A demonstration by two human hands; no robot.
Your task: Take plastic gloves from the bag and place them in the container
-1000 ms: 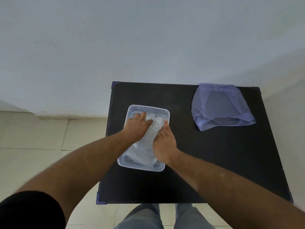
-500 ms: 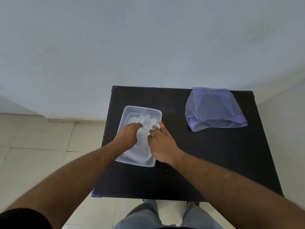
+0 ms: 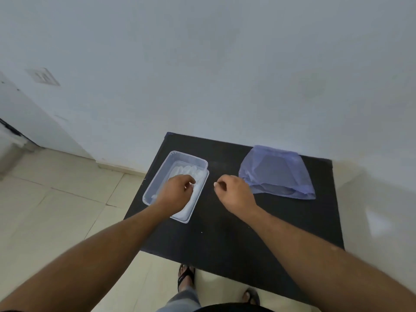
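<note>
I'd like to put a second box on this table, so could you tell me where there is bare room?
The largest bare patch is the near part of the black table, in front of the container and the bag. A narrower strip lies between them, but the right hand hovers there. The left hand is over the container holding gloves.

gloves [image 3: 191,174] in container [image 3: 157,176] | left hand [image 3: 177,192] above | right hand [image 3: 236,192] beside bag [image 3: 276,172]

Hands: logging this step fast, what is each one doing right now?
Left hand: fingers curled over the container, holding nothing visible.
Right hand: fingers loosely curled above the table, empty.
</note>
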